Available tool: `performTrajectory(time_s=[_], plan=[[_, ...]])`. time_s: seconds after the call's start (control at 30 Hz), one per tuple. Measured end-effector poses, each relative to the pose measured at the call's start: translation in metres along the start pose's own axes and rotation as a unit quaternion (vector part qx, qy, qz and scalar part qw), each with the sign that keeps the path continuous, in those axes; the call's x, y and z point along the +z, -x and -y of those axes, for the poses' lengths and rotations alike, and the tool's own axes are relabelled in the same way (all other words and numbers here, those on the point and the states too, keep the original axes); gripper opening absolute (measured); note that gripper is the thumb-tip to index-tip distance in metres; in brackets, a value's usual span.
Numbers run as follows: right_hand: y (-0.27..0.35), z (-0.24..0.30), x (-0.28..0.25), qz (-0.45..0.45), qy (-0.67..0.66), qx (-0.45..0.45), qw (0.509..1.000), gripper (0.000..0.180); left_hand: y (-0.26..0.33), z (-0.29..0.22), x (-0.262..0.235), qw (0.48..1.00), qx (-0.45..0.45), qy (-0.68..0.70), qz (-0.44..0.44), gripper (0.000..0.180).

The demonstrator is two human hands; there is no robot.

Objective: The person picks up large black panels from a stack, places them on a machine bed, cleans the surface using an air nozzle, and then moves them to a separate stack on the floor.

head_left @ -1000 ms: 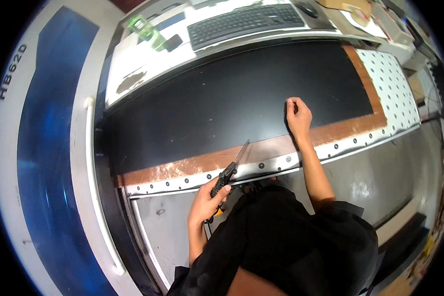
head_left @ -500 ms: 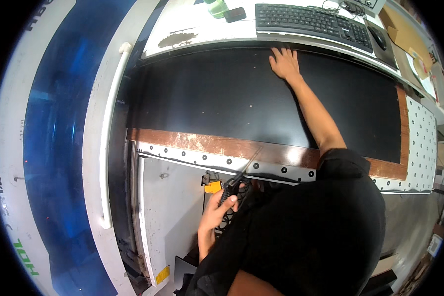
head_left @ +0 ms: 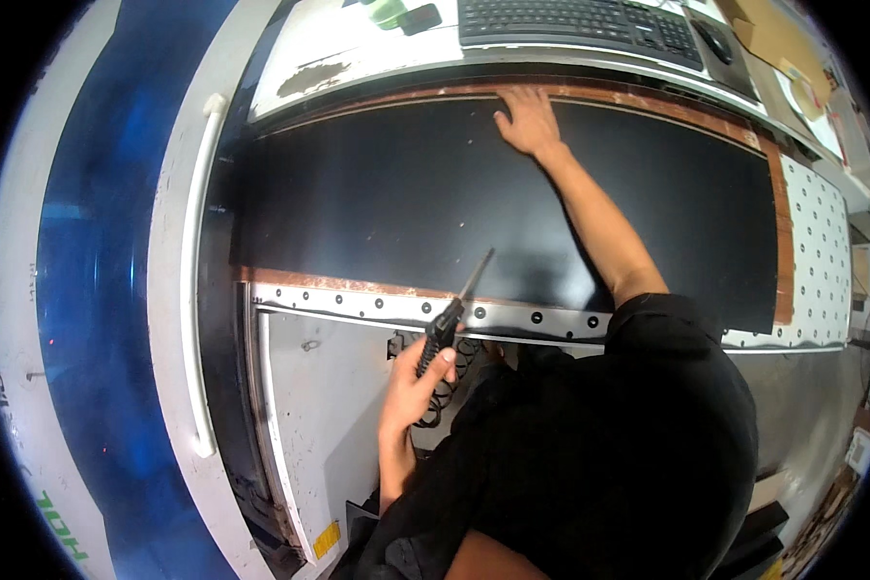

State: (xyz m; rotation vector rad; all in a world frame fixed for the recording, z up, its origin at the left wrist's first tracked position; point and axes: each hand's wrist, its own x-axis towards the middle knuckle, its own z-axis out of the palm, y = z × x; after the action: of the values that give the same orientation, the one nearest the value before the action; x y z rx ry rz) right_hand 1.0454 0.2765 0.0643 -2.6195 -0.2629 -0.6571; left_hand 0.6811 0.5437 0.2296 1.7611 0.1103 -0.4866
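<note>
Leaning over, your right hand [head_left: 527, 121] lies flat, steadying the black sheet [head_left: 377, 203]; your left hand [head_left: 418, 385] stays closed around the air gun [head_left: 449, 324], nozzle angled beyond your knuckles.

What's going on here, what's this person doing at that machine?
A person leans over a large black sheet lying on a perforated machine bed. The right hand presses flat on the sheet's far edge, near a keyboard. The left hand holds a black air gun on a coiled hose, nozzle pointing over the sheet's near edge.
</note>
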Motion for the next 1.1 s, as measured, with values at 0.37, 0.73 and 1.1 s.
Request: performTrajectory(time_s=[0.37,0.73,1.1], plan=[[0.079,0.023,-0.038,0.018,-0.025,0.046,0.998,0.051,-0.054,-0.024,0.001,0.995,0.017,-0.101,0.012,0.04],[0.079,0.029,-0.038,0.021,-0.025,0.069,0.997,0.048,-0.042,-0.03,-0.025,0.984,0.002,-0.058,0.166,0.046],[0.076,0.034,-0.035,0.006,-0.004,0.066,0.998,0.043,-0.019,-0.02,-0.06,0.894,0.041,-0.022,0.446,0.052]])
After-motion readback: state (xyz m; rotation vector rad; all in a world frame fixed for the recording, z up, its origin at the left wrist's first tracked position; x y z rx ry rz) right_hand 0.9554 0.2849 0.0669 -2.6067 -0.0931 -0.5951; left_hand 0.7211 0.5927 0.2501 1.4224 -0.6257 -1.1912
